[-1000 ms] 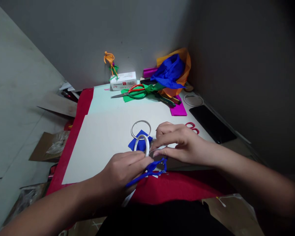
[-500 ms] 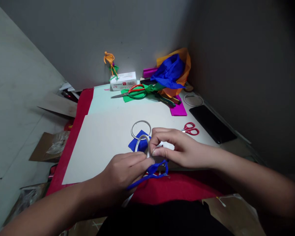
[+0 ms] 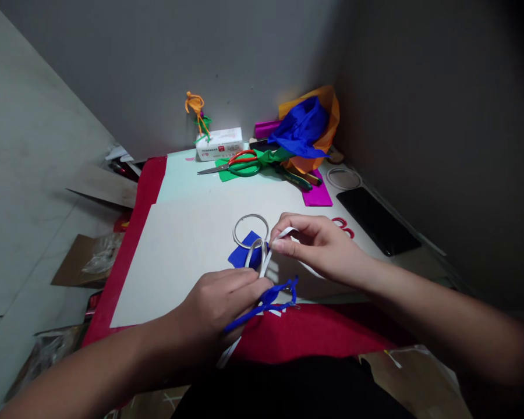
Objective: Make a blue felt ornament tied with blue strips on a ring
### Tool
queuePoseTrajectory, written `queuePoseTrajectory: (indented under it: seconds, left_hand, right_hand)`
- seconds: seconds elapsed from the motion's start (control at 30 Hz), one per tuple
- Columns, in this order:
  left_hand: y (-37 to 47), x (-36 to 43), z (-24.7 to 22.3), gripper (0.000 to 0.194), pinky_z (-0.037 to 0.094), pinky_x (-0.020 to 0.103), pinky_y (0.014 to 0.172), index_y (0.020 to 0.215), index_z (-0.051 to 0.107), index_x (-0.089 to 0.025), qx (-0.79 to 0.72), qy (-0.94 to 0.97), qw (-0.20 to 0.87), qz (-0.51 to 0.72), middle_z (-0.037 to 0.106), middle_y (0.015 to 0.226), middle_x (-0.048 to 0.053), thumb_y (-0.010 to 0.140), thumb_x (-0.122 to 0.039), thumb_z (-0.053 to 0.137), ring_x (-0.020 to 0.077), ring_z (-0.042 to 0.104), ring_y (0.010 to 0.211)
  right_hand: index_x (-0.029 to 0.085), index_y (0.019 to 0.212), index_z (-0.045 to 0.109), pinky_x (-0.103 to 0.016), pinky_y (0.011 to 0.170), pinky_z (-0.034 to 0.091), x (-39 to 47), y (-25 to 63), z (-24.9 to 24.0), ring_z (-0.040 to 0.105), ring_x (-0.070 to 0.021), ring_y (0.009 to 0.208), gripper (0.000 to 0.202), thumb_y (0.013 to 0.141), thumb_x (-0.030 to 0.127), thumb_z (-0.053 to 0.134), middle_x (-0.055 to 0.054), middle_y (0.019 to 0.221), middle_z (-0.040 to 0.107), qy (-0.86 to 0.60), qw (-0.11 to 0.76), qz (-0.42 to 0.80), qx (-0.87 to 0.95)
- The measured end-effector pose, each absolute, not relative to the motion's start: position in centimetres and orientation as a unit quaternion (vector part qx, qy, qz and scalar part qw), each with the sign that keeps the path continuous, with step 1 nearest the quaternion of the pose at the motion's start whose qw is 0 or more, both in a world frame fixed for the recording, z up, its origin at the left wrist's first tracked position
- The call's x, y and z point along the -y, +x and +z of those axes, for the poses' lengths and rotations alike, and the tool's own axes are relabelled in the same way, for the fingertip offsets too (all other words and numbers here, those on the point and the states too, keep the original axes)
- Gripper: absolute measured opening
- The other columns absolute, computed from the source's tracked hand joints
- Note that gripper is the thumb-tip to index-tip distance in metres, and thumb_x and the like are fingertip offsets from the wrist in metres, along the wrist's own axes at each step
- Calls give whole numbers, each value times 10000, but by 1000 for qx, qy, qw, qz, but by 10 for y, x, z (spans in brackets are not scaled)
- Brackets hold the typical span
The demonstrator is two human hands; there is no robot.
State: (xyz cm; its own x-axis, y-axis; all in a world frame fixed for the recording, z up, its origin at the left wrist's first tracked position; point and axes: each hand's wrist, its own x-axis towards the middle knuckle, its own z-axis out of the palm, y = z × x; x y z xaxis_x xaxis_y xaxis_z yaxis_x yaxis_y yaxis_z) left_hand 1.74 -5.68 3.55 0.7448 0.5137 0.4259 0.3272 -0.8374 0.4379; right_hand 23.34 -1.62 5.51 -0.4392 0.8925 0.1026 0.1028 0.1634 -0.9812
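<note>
Right hand [image 3: 314, 244] lifted, pinching white strip [image 3: 273, 251] taut; left hand [image 3: 220, 302] gripped blue twisted paper [image 3: 266, 302], wire ring [image 3: 255, 253] upright.

The white box [image 3: 219, 143] at the far side of the table [image 3: 187, 238] carries a small red mark and a line of dark print, but both are too small to read. No other text is visible.
</note>
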Motion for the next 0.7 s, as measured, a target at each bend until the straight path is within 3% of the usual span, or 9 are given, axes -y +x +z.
queuePoseTrajectory:
  seconds: [0.23, 0.37, 0.7]
  left_hand:
    - [18, 58, 35, 193, 510, 283, 655, 1031, 578, -153, -247, 922, 176, 241, 624, 786, 51, 897, -243, 474, 151, 592, 716]
    - [18, 58, 36, 191, 517, 287, 661, 1037, 578, -156, -248, 922, 179, 239, 631, 793, 54, 892, -229, 477, 156, 599, 729]
    - [17, 56, 36, 221, 540, 295, 680, 1075, 569, -149, -237, 919, 159, 272, 654, 832, 73, 896, -243, 481, 164, 629, 750]
  right_hand:
    - [153, 802, 586, -223, 732, 451, 12, 236, 57, 573, -110, 771, 95, 798, 217, 656, -12, 807, 616, -365, 412, 573, 607]
    - [183, 874, 510, -285, 784, 479, 13, 237, 54, 628, -134, 788, 70, 885, 242, 545, -28, 827, 672, -305, 375, 654, 581]
    - [190, 843, 473, -267, 707, 480, 14, 233, 53, 631, -129, 699, 132, 875, 276, 568, -18, 744, 675, -310, 373, 701, 523]
